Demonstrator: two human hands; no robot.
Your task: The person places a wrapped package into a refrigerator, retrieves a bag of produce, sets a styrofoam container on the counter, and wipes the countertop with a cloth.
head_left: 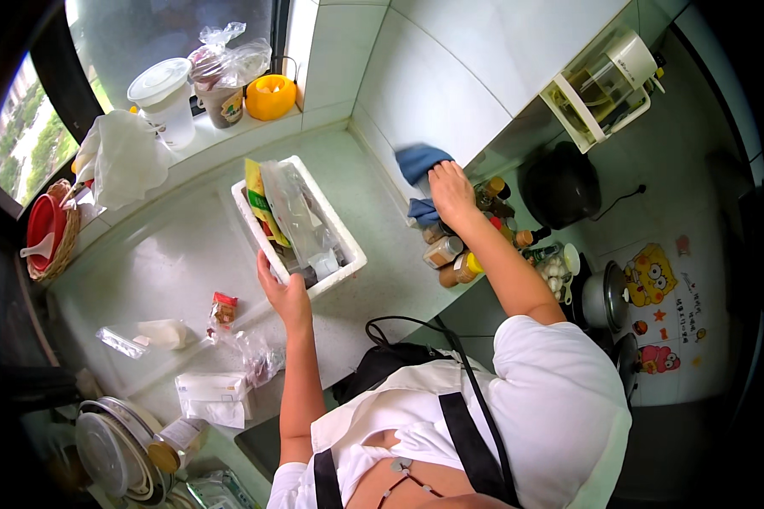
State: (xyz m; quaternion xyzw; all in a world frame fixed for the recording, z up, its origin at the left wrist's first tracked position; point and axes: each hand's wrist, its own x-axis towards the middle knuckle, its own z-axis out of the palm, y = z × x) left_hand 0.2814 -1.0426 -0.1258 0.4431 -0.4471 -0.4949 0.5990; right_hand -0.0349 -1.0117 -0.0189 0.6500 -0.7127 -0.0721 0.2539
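My right hand is closed on a blue cloth, pressed near the white tiled wall behind the counter. More blue cloth shows below that hand; whether it is the same piece I cannot tell. At the counter's middle stands a white foam box, its near left side gripped by my left hand. Inside the box lie a yellow-green packet, a clear plastic bag and small items I cannot make out.
Several spice jars and bottles crowd beside my right forearm. On the window sill are a lidded plastic tub and an orange container. A red snack packet, a tissue pack and stacked plates lie to the left.
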